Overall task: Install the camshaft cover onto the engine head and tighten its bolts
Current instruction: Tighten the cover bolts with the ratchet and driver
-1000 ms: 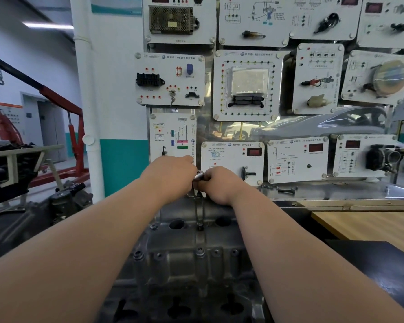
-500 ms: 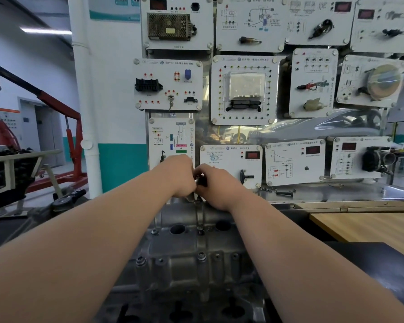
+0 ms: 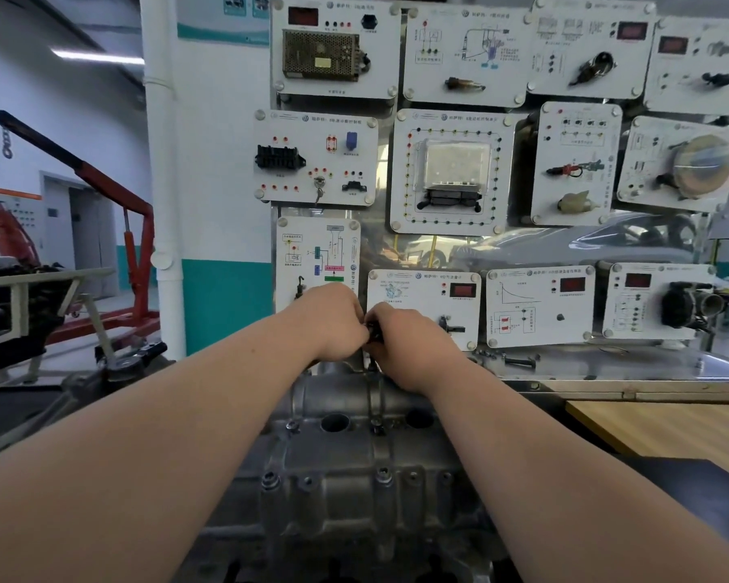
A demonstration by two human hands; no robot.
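Observation:
The grey cast camshaft cover [image 3: 354,469] lies on the engine head in the lower middle, with bolts [image 3: 383,474] seated along its ribs. At its far end my left hand [image 3: 337,319] and my right hand [image 3: 400,342] meet, both curled round a small metal tool [image 3: 373,330] that stands over a far bolt. Only a dark bit of the tool shows between the fingers. A thin shaft [image 3: 371,363] drops from the hands to the cover.
A board of white training panels [image 3: 451,170] rises right behind the engine. A wooden tabletop [image 3: 670,422] and a black mat [image 3: 699,490] lie to the right. A red engine hoist [image 3: 131,229] and another engine stand [image 3: 17,313] are at the left.
The view tilted up slightly. My hands closed tighter together over the tool, hiding its shiny end that showed a second ago. They stay at the cover's far end.

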